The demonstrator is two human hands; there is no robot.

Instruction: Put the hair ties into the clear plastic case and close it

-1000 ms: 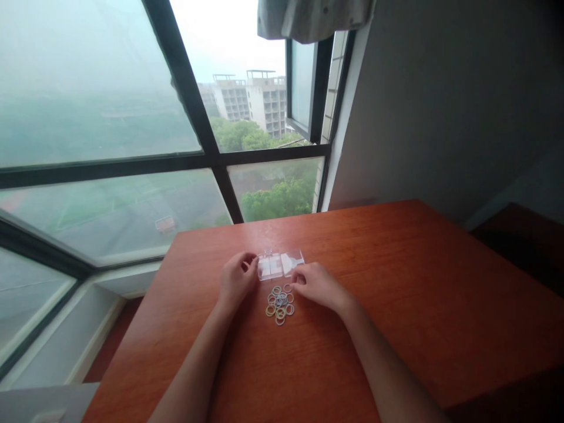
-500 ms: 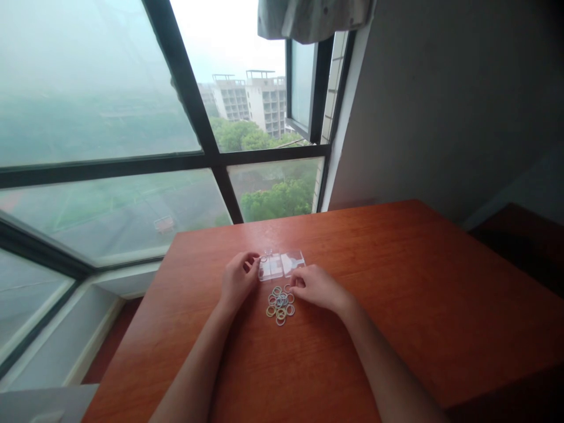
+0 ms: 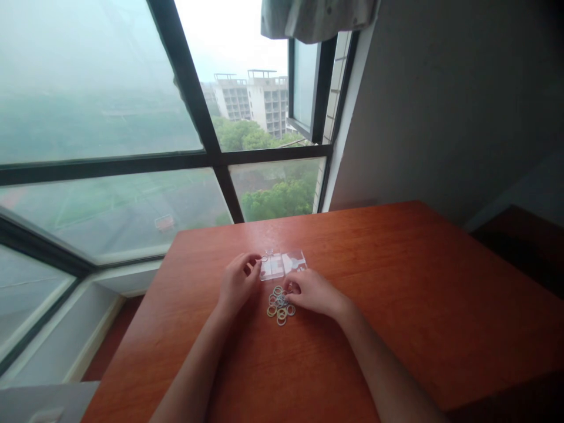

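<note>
A small clear plastic box (image 3: 272, 268) lies opened flat on the table, its lid (image 3: 294, 261) folded out to the right. My left hand (image 3: 239, 281) is at the box's left edge, thumb and fingers closed on it. A pale ring (image 3: 264, 258) shows close to those fingertips. In front of the box is a loose pile of small rings (image 3: 281, 312) in pale yellow, white and bluish tones, looking like hair ties. Over the right side of the pile is my right hand (image 3: 312, 291). Its thumb and forefinger are curved and apart, with the tips at the rings and partly covering them.
The reddish-brown wooden table (image 3: 388, 282) carries all of this. Dark-framed windows (image 3: 215, 157) stand beyond its far edge, one sash (image 3: 304, 88) swung outward. A short grey curtain (image 3: 317, 17) hangs above, and a grey wall (image 3: 432, 106) rises on the right.
My right hand has moved slightly left and down onto the rings, with thumb and forefinger spreading apart. My left hand stays at the box, and the view has shifted a little.
</note>
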